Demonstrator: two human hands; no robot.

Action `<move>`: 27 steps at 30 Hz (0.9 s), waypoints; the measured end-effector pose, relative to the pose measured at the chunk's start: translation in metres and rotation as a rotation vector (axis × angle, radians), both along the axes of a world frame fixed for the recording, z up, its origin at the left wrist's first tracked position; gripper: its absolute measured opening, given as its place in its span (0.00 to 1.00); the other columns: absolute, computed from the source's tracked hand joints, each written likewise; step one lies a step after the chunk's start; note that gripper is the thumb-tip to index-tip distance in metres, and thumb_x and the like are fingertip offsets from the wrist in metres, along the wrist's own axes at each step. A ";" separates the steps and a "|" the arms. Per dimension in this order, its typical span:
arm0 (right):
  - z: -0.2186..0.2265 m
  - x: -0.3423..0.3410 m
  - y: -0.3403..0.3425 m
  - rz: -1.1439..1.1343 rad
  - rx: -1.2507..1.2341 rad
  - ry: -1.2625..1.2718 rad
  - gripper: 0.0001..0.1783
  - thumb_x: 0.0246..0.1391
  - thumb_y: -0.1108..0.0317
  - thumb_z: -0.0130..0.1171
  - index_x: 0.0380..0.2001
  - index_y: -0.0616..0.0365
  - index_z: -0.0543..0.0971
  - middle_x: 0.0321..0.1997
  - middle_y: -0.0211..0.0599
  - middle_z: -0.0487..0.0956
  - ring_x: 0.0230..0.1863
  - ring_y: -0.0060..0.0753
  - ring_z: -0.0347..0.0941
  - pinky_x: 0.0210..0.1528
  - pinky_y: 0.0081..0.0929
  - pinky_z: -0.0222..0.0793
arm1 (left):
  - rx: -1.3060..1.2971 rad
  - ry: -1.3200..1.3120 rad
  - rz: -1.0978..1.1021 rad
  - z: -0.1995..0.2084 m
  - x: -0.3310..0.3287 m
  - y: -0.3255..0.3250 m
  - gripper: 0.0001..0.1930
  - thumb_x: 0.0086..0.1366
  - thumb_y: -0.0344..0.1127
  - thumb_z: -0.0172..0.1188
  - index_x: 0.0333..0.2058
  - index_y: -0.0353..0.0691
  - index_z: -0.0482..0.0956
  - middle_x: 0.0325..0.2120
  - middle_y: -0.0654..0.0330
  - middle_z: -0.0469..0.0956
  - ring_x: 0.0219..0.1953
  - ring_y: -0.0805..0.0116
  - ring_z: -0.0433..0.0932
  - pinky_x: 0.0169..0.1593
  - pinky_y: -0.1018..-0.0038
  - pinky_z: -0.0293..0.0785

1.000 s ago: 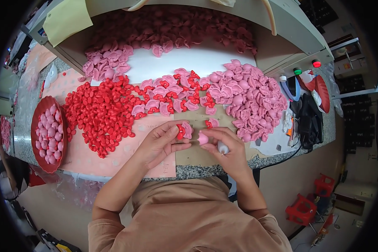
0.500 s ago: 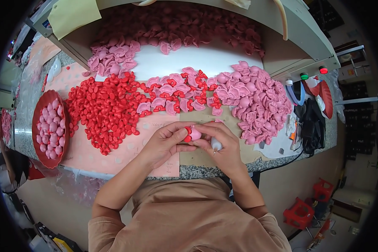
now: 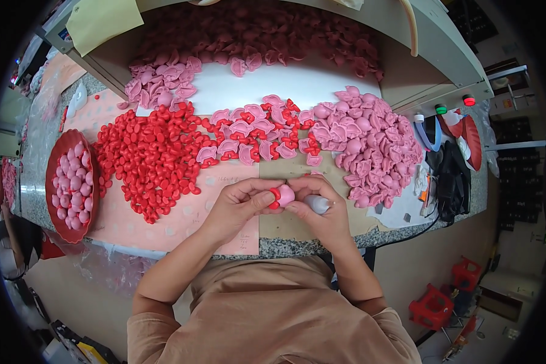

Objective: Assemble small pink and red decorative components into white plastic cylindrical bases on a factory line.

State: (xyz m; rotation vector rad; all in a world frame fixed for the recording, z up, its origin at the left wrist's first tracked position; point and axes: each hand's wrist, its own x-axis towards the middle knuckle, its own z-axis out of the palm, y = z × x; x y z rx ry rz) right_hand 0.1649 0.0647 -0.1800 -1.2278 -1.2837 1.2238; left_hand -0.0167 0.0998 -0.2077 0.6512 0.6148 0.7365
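Head view: both hands [image 3: 282,203] pinch a pink-and-red piece [image 3: 282,196], fingers partly hiding it.

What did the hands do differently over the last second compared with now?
A second ago the left hand held a red piece and the right hand a pink piece, slightly apart. The hands closed together, and the red piece now sits against the pink piece. The heaps on the table stayed put.

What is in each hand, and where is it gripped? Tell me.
Both hands, left hand and right hand, pinch one small pink piece with a red part at its left end. The right palm also tucks a small grey bottle.
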 end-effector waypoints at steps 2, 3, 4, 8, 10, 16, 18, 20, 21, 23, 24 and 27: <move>-0.001 0.001 -0.001 -0.021 -0.144 0.147 0.19 0.45 0.79 0.61 0.44 0.61 0.75 0.38 0.30 0.73 0.38 0.21 0.68 0.40 0.17 0.65 | 0.051 0.092 0.019 0.000 -0.001 -0.001 0.12 0.62 0.30 0.54 0.43 0.35 0.74 0.42 0.59 0.75 0.42 0.73 0.75 0.47 0.74 0.75; 0.000 0.004 0.000 0.036 -0.154 0.093 0.20 0.46 0.78 0.61 0.45 0.61 0.75 0.38 0.29 0.73 0.38 0.19 0.68 0.40 0.17 0.65 | 0.050 0.092 0.020 -0.002 -0.001 -0.001 0.12 0.62 0.30 0.54 0.43 0.35 0.74 0.42 0.59 0.75 0.42 0.73 0.75 0.47 0.74 0.75; 0.002 0.005 0.001 0.091 -0.164 0.039 0.21 0.47 0.76 0.61 0.47 0.61 0.74 0.38 0.28 0.73 0.37 0.18 0.68 0.40 0.16 0.65 | 0.072 0.117 0.014 -0.005 -0.003 -0.001 0.11 0.61 0.30 0.55 0.43 0.35 0.75 0.41 0.60 0.75 0.41 0.74 0.75 0.46 0.75 0.75; 0.004 0.005 0.002 0.094 -0.229 0.046 0.21 0.47 0.74 0.62 0.48 0.60 0.73 0.38 0.27 0.74 0.38 0.17 0.68 0.41 0.16 0.65 | 0.114 0.088 0.086 -0.010 -0.001 -0.002 0.11 0.60 0.30 0.57 0.41 0.35 0.76 0.38 0.62 0.75 0.40 0.75 0.75 0.45 0.77 0.75; 0.001 0.005 0.002 0.105 -0.213 0.020 0.22 0.47 0.73 0.62 0.48 0.60 0.73 0.39 0.27 0.74 0.39 0.17 0.68 0.41 0.17 0.65 | 0.101 0.110 0.087 -0.008 -0.001 -0.002 0.10 0.60 0.30 0.57 0.40 0.34 0.76 0.37 0.62 0.74 0.39 0.75 0.75 0.44 0.77 0.75; -0.010 0.003 -0.002 0.107 -0.200 0.041 0.19 0.48 0.73 0.61 0.45 0.61 0.73 0.39 0.27 0.74 0.39 0.17 0.68 0.41 0.16 0.64 | 0.141 0.155 0.068 -0.010 -0.002 -0.002 0.08 0.60 0.30 0.57 0.36 0.33 0.77 0.35 0.63 0.74 0.38 0.76 0.75 0.43 0.78 0.75; -0.010 0.001 -0.002 0.103 -0.190 0.028 0.18 0.48 0.73 0.61 0.44 0.61 0.73 0.39 0.27 0.74 0.39 0.16 0.68 0.41 0.16 0.64 | 0.136 0.158 0.061 -0.011 -0.003 -0.003 0.08 0.60 0.30 0.58 0.36 0.34 0.77 0.35 0.64 0.74 0.37 0.76 0.75 0.44 0.78 0.74; -0.011 -0.001 0.000 0.095 -0.171 0.017 0.17 0.48 0.73 0.61 0.43 0.60 0.74 0.39 0.26 0.74 0.39 0.16 0.68 0.41 0.16 0.64 | 0.137 0.166 0.021 -0.015 -0.007 0.001 0.08 0.60 0.30 0.58 0.38 0.35 0.76 0.34 0.64 0.74 0.38 0.76 0.75 0.45 0.77 0.73; -0.009 -0.001 0.001 0.094 -0.178 0.022 0.17 0.48 0.73 0.62 0.43 0.60 0.74 0.38 0.26 0.74 0.38 0.16 0.68 0.40 0.16 0.64 | 0.140 0.167 0.020 -0.012 -0.007 0.002 0.08 0.60 0.30 0.58 0.38 0.35 0.76 0.34 0.64 0.74 0.38 0.76 0.75 0.45 0.77 0.73; -0.007 0.000 0.001 0.088 -0.184 0.029 0.16 0.48 0.73 0.62 0.42 0.60 0.74 0.38 0.26 0.74 0.38 0.16 0.68 0.40 0.16 0.64 | 0.168 0.117 0.009 0.001 -0.005 0.002 0.10 0.59 0.27 0.58 0.40 0.36 0.74 0.33 0.64 0.74 0.40 0.76 0.74 0.47 0.76 0.72; -0.007 0.002 0.002 0.106 -0.188 0.033 0.17 0.46 0.73 0.63 0.42 0.61 0.74 0.38 0.27 0.74 0.38 0.17 0.68 0.40 0.17 0.65 | 0.170 0.118 0.004 0.003 -0.004 0.003 0.10 0.59 0.27 0.58 0.40 0.36 0.74 0.33 0.64 0.74 0.40 0.76 0.74 0.47 0.76 0.72; -0.008 0.003 0.002 0.128 -0.137 -0.037 0.18 0.44 0.73 0.64 0.41 0.61 0.74 0.37 0.29 0.74 0.38 0.18 0.69 0.40 0.18 0.65 | 0.193 0.068 -0.003 0.006 0.000 0.001 0.12 0.58 0.23 0.58 0.42 0.35 0.72 0.35 0.63 0.72 0.43 0.74 0.73 0.48 0.75 0.72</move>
